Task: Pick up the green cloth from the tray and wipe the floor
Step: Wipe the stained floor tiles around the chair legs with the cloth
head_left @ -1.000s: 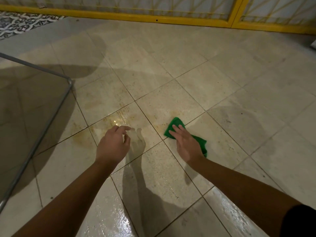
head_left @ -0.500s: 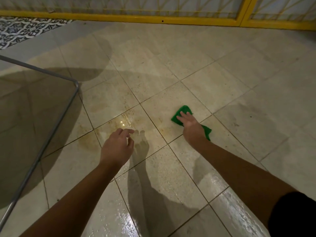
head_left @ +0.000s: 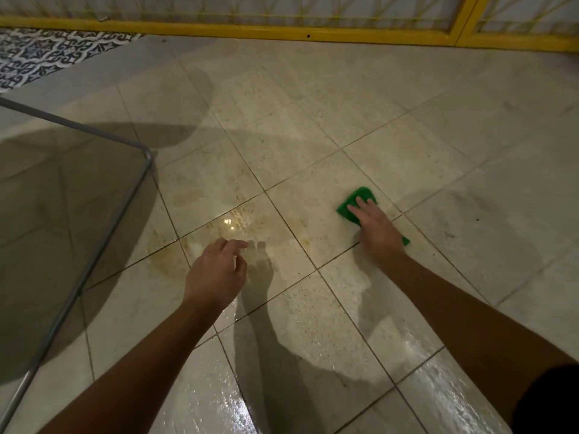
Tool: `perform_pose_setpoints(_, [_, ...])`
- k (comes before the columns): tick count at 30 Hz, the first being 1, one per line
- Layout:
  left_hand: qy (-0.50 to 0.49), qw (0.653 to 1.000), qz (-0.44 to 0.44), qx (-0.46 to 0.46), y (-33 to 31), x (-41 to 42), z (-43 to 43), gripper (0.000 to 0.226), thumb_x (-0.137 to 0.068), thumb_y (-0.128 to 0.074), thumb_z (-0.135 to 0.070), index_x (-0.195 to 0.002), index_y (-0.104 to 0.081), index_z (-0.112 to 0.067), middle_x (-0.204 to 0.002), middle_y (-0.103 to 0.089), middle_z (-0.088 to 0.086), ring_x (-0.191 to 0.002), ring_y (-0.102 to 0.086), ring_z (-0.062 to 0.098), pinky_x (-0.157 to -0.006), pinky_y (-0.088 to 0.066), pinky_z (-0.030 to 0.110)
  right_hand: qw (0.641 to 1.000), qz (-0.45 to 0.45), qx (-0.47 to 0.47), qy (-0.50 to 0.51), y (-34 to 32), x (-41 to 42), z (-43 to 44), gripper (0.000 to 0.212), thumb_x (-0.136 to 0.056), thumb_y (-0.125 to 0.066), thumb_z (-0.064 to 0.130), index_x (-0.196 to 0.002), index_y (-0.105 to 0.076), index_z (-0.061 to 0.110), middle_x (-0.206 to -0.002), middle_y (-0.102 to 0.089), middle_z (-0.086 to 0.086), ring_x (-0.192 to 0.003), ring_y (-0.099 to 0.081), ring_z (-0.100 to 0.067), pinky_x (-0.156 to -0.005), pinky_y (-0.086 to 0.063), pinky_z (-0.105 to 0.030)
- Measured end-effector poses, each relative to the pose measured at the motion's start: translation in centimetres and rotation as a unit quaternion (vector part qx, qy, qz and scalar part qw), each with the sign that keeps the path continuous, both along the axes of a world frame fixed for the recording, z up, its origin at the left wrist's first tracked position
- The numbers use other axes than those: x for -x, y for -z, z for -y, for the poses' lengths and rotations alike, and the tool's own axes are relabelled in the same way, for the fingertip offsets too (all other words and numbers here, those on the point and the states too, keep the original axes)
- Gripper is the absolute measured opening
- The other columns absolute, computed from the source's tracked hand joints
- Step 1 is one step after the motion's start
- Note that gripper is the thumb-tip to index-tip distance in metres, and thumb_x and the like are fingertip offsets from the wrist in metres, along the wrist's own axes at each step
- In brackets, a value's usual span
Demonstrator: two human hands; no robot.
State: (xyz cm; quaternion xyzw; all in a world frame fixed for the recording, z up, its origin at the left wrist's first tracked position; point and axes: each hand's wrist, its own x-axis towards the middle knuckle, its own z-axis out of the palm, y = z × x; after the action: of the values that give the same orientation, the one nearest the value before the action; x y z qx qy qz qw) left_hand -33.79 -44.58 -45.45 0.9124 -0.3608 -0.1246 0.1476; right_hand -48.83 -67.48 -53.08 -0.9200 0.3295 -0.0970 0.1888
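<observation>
The pale tiled floor (head_left: pixel 313 136) filled the view, glossy with wet toward 6 o'clock and marked by a yellowish stain (head_left: pixel 169 258) just left of centre. A yellow gate rail (head_left: pixel 250 29) ran along the 12 o'clock edge, and a strip of patterned tiles (head_left: pixel 47 54) lay at 11 o'clock. A glass sheet in a grey metal frame (head_left: pixel 147 153) took up the 9 o'clock side; no tray was in view. The left hand (head_left: pixel 216 274) hung over the floor beside the stain, fingers loosely bent and apart, holding nothing. The right hand (head_left: pixel 377 228) lay flat with straight fingers pressing on the green cloth (head_left: pixel 360 197), which sat on the floor at about 2 o'clock from the left hand. The cloth's long axis ran from 11 o'clock to 5 o'clock, in line with the right forearm, with its far end showing past the fingertips. The stain lay at 8 o'clock from the cloth, so the next stroke probably called for a pull that way by the right hand, plainly the nearer one.
</observation>
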Motion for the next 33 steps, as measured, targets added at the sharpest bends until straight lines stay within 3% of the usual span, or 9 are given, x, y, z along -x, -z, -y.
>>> perform_pose_setpoints(2, [0.001, 1.0, 0.0, -0.003, 0.1, -0.3, -0.1, 0.031, -0.091, -0.047, -0.017, -0.121, -0.054, -0.019, -0.112, -0.058, 0.003, -0.098, -0.053, 0.018, -0.078, -0.049, 0.032, 1.0, -0.002, 0.006, -0.003, -0.3, -2.7, -0.8, 0.06, -0.084, -0.035, -0.015, -0.139, -0.034, 0.009, -0.151, -0.024, -0.01, -0.142, -0.017, -0.025, -0.114, -0.015, -0.031])
perform_pose_setpoints(7, [-0.004, 1.0, 0.0, -0.005, 0.3, -0.8, -0.2, 0.031, -0.091, -0.047, -0.017, -0.122, -0.054, -0.019, -0.113, -0.057, 0.004, -0.101, -0.053, 0.018, -0.079, -0.048, 0.033, 0.989, 0.025, 0.017, -0.145, 0.5, -2.4, -6.0, 0.063, -0.061, -0.061, -0.021, -0.117, -0.06, 0.008, -0.129, -0.056, -0.014, -0.122, -0.05, -0.031, -0.095, -0.049, -0.04])
perform_pose_setpoints(11, [-0.007, 1.0, 0.002, -0.003, 0.1, -1.2, -0.4, 0.031, -0.091, -0.047, -0.017, -0.121, -0.054, -0.02, -0.114, -0.057, 0.003, -0.102, -0.053, 0.018, -0.079, -0.049, 0.033, 0.974, 0.021, 0.018, -0.227, 1.3, 2.9, -4.9, 0.061, -0.064, -0.06, -0.015, -0.117, -0.06, 0.015, -0.129, -0.057, -0.008, -0.122, -0.048, -0.023, -0.091, -0.044, -0.034])
perform_pose_setpoints(14, [-0.008, 1.0, 0.006, -0.002, 0.0, -1.2, -0.6, 0.031, -0.092, -0.047, -0.017, -0.121, -0.054, -0.019, -0.115, -0.057, 0.004, -0.103, -0.052, 0.018, -0.078, -0.047, 0.031, 0.991, -0.005, -0.019, -0.132, 0.4, 4.0, -0.7, 0.052, -0.079, -0.052, -0.008, -0.125, -0.053, 0.017, -0.14, -0.045, -0.006, -0.131, -0.033, -0.02, -0.09, -0.049, -0.039])
perform_pose_setpoints(19, [-0.003, 1.0, 0.02, -0.009, -0.6, -0.6, -1.0, 0.031, -0.092, -0.047, -0.016, -0.122, -0.054, -0.018, -0.115, -0.058, 0.005, -0.102, -0.053, 0.017, -0.079, -0.047, 0.03, 0.998, -0.041, -0.008, 0.049, -0.3, -2.3, -0.3, 0.068, -0.082, -0.035, -0.017, -0.141, -0.027, 0.017, -0.153, -0.019, -0.005, -0.142, -0.014, -0.023, -0.112, -0.03, -0.037])
perform_pose_setpoints(21, [0.01, 0.999, 0.035, -0.012, -1.2, -0.5, -1.2, 0.031, -0.091, -0.047, -0.016, -0.121, -0.055, -0.017, -0.114, -0.058, 0.006, -0.103, -0.053, 0.018, -0.08, -0.046, 0.031, 0.999, -0.035, 0.001, 0.011, -0.2, -4.3, -2.3, 0.067, -0.084, -0.035, -0.013, -0.143, -0.022, 0.016, -0.154, -0.016, -0.006, -0.142, -0.013, -0.024, -0.111, -0.032, -0.036])
perform_pose_setpoints(25, [0.039, 0.996, 0.073, -0.039, -3.1, -0.7, -1.7, 0.033, -0.092, -0.044, -0.018, -0.124, -0.052, -0.018, -0.118, -0.057, 0.005, -0.107, -0.052, 0.02, -0.085, -0.046, 0.033, 0.992, 0.024, -0.048, -0.111, 0.5, -4.6, -7.4, 0.061, -0.078, -0.044, -0.02, -0.132, -0.044, 0.007, -0.146, -0.034, -0.013, -0.137, -0.027, -0.03, -0.107, -0.038, -0.04])
perform_pose_setpoints(29, [0.063, 0.991, 0.1, -0.056, -4.9, -0.6, -2.9, 0.033, -0.093, -0.043, -0.019, -0.125, -0.05, -0.019, -0.122, -0.056, 0.004, -0.108, -0.052, 0.02, -0.087, -0.045, 0.033, 0.96, -0.013, 0.014, -0.28, 1.8, -0.6, -8.7, 0.069, -0.057, -0.065, -0.02, -0.118, -0.059, 0.01, -0.129, -0.056, -0.012, -0.121, -0.051, -0.031, -0.099, -0.038, -0.045])
perform_pose_setpoints(33, [0.093, 0.989, 0.104, -0.054, -6.3, -2.3, -3.4, 0.033, -0.093, -0.042, -0.019, -0.126, -0.05, -0.019, -0.121, -0.055, 0.003, -0.109, -0.051, 0.019, -0.088, -0.043, 0.031, 0.951, -0.046, 0.011, -0.305, 0.9, 0.8, -5.0, 0.057, -0.075, -0.06, -0.01, -0.126, -0.052, 0.013, -0.138, -0.047, -0.008, -0.128, -0.044, -0.025, -0.097, -0.047, -0.042])
